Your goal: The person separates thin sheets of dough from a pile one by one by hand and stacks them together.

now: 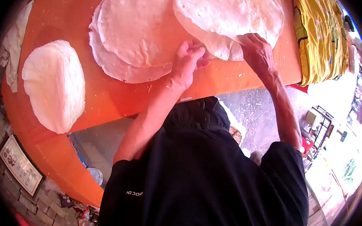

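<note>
Large, thin, pale round flatbreads lie on an orange tabletop. My right hand (pixel 257 53) is closed on the near edge of the right-hand flatbread (pixel 232 16), pinching it between thumb and fingers; that edge is slightly raised. My left hand (pixel 188 61) is beside the same flatbread's left edge, with loosely curled fingers that stand apart and nothing visible in them. Left of it, more flatbreads (pixel 132 27) overlap, their edges uneven. Farther left sits a thick stack of folded flatbreads (pixel 56 84).
The orange table (pixel 107 98) has its near edge in front of my body. A yellow cloth (pixel 320 38) covers its right end, and a whitish cloth (pixel 15 45) hangs at the far left. A framed sign (pixel 21 164) is at lower left. A metal rack (pixel 319 125) stands at right.
</note>
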A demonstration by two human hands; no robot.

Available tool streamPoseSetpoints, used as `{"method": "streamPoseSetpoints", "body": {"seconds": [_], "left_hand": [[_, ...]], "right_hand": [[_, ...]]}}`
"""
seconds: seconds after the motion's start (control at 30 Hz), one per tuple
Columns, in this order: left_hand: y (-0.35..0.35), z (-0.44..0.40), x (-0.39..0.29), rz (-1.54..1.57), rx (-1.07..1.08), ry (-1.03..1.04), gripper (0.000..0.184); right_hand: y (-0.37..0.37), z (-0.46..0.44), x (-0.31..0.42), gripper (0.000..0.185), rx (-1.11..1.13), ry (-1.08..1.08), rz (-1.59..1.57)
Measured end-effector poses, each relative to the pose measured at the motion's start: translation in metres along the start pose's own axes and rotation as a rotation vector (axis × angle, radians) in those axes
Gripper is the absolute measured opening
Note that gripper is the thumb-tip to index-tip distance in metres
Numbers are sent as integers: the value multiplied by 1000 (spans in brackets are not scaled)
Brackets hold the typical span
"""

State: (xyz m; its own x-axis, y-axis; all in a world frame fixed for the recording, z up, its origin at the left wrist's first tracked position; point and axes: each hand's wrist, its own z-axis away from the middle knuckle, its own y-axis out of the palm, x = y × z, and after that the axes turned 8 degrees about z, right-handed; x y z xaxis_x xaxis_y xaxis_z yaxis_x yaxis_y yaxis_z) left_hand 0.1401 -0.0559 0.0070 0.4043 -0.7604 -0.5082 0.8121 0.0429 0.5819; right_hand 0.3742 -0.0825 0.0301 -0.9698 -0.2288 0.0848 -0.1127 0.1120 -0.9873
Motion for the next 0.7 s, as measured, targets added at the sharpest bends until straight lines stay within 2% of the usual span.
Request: {"method": "streamPoseSetpoints", "body": {"seconds": [0.03, 0.07, 0.13, 0.2, 0.27, 0.43, 0.5, 0.57, 0.6, 0.63, 0.7], "left_hand": [[2, -1, 1, 24, 26, 7, 21], [1, -2, 3, 18, 30, 2, 21], [-2, -6, 3, 98, 117, -166, 22], [-3, -13, 3, 78, 166, -172, 21], [-2, -14, 7, 100, 240, -182, 20], [11, -15, -4, 130, 268, -141, 21], [10, -8, -7, 116, 293, -129, 22], [6, 0, -15, 41, 211, -98, 26], [-1, 7, -19, -14, 148, -107, 26], [-11, 16, -22, -14, 147, -107, 26], [-38, 35, -27, -174, 21, -48, 24]], "right_hand": [[-2, 0, 5, 15, -84, -15, -9], [0, 6, 9, 19, 1, 33, -60], [12, 18, 10, 23, 59, 46, -74], [14, 18, 12, 24, 54, 55, -77], [5, 14, 17, 26, -24, -52, 96], [5, 19, 29, 35, -97, -3, 55], [14, 14, 8, 30, -66, 39, 50], [9, -1, -19, 22, 26, 54, 99], [-16, -23, -29, 23, 252, 89, 434], [-46, -40, -37, 19, 177, 193, 578], [-123, -66, -34, 19, -166, 397, 127]]}}
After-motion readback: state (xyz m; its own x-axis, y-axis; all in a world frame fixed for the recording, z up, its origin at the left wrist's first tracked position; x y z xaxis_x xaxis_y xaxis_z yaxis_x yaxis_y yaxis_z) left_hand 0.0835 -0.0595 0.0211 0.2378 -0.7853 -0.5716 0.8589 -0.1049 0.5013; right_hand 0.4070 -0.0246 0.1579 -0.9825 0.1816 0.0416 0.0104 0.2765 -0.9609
